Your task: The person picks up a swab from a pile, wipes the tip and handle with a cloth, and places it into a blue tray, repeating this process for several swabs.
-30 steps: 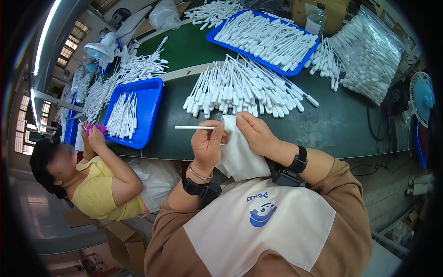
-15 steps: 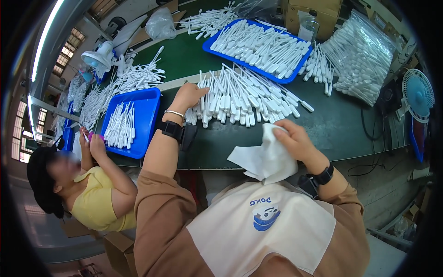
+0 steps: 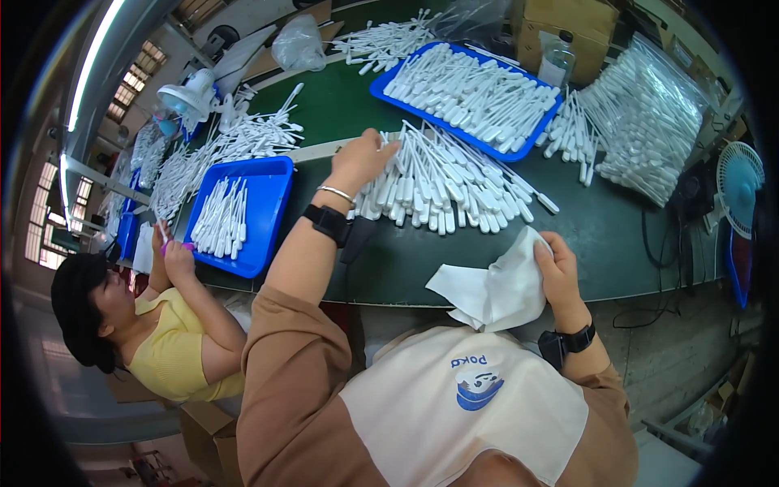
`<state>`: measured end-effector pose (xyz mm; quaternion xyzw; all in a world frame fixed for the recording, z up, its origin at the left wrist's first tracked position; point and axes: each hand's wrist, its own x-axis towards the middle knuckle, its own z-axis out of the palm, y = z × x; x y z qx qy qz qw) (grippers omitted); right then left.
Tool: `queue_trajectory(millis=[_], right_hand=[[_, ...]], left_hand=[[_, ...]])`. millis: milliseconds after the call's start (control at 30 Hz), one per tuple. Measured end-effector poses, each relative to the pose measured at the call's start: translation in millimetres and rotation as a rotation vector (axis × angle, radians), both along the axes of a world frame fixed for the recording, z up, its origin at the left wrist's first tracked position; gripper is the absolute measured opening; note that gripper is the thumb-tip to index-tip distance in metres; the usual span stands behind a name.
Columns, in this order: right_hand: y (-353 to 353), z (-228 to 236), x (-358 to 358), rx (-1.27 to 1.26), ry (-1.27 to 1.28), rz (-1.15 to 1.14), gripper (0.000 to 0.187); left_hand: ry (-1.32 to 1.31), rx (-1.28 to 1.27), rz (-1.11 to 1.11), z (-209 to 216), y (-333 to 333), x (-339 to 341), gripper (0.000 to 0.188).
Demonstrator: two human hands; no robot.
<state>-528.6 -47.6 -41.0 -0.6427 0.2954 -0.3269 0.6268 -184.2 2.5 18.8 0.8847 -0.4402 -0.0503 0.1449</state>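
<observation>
A loose pile of white swabs with long thin handles and broad flat heads [image 3: 446, 187] lies fanned on the dark green table in front of me. My left hand [image 3: 363, 160] is at the left edge of this pile, by the thin handle ends. Its thumb and fingers are drawn together; whether a handle is pinched between them is hidden. Off the table's front edge, above my lap, my right hand [image 3: 561, 272] grips a crumpled white cloth [image 3: 507, 280] by its upper right side. The cloth's other end hangs toward the left.
Behind the pile, a blue tray [image 3: 385, 91] is heaped with similar swabs. Another blue tray [image 3: 272, 195] at left holds a smaller bunch. A full clear bag [image 3: 653, 122], a bottle [image 3: 557, 58] and a small fan [image 3: 738, 183] stand right. A co-worker in yellow [image 3: 182, 337] sits left.
My left hand has moved right and farther away, along the pile's handle ends. My right hand has moved right with the cloth, which is more spread out. The whole view has shifted slightly.
</observation>
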Motion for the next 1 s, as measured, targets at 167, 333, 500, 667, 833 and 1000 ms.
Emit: queue_trajectory(millis=[167, 333, 500, 667, 833, 1000], right_hand=[[1, -2, 1, 0.049, 0.015, -0.028, 0.018], [-3, 3, 8, -0.031, 0.045, -0.018, 0.018], [-4, 1, 6, -0.006, 0.019, -0.021, 0.020], [-4, -2, 1, 0.086, -0.007, -0.008, 0.020], [-34, 15, -28, 0.062, -0.059, -0.162, 0.016], [-110, 105, -77, -0.281, 0.126, -0.176, 0.019]], left_hand=[[0.013, 0.022, -0.170, -3, -20, -15, 0.038], [0.097, 0.005, -0.220, -15, -17, 9, 0.028], [0.474, 0.014, -0.139, -3, -20, 1, 0.017], [0.401, 0.055, -0.237, -8, -17, 3, 0.017], [0.415, 0.097, -0.273, -4, 1, 12, 0.018], [0.364, 0.069, -0.367, 3, 24, 21, 0.018]])
